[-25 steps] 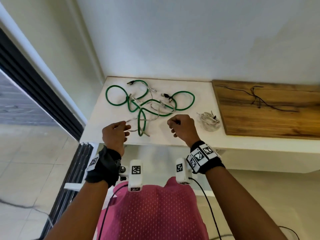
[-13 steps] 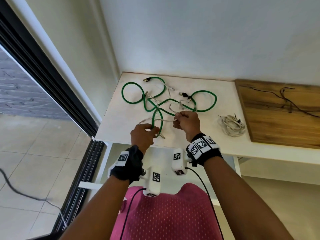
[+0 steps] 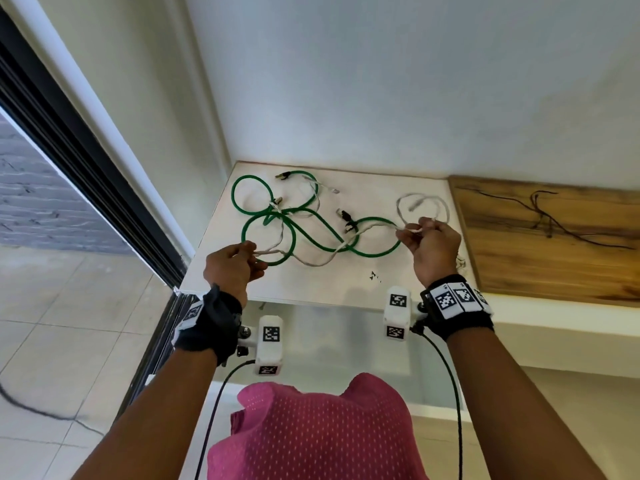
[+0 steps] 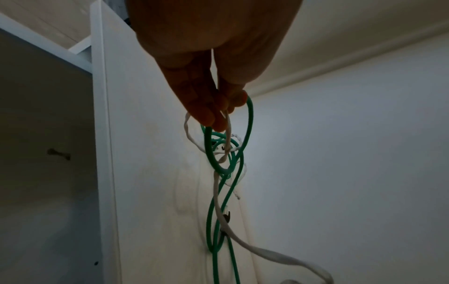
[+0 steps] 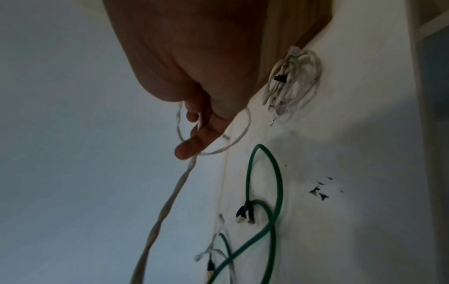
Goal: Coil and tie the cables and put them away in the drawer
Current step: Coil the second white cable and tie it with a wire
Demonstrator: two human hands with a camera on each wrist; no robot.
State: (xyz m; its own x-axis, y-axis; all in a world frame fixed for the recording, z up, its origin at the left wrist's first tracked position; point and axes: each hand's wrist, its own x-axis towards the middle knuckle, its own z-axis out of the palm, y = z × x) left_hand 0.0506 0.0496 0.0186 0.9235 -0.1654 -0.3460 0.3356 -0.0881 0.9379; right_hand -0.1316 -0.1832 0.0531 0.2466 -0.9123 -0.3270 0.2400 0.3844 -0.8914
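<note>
A long green cable (image 3: 322,242) lies in loose loops on the white tabletop (image 3: 311,289), tangled with a thin white cable (image 3: 313,262). My left hand (image 3: 258,258) pinches one stretch of the white cable near the table's front left; its fingertips (image 4: 216,119) also touch a green loop (image 4: 249,123). My right hand (image 3: 410,232), further right, pinches the same white cable (image 5: 170,201) and holds up a small loop of it (image 3: 420,199). A tied white cable bundle (image 5: 294,82) lies just behind the right hand, hidden in the head view.
A wooden board (image 3: 554,258) with thin black cords (image 3: 540,216) adjoins the table on the right. Walls close the back and left. Small black bits (image 3: 374,276) lie near the front edge. A panel with a small knob (image 4: 59,153) shows below the table.
My hands have moved apart: the right one went right with a loop of white cable, the left one went left along the cable. The white cable is stretched out across the green loops.
</note>
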